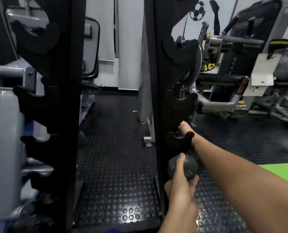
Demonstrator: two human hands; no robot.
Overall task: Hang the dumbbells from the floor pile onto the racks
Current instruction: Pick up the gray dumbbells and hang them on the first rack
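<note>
A: Where is the dark grey rounded dumbbell [183, 167] seen?

B: Low beside the tall black upright rack [158, 98], just under a black hooked cradle [179, 140]. Its near head is clasped by the left hand [181, 187], thumb laid over the top, fingers curled beneath.

A: And the right hand [184, 129]?

B: It is reached past that cradle, which hides the fingers; whether anything is gripped cannot be told.

A: What lies below?

B: Black studded rubber flooring [119, 165], with a green mat [284, 172] at the right.
</note>
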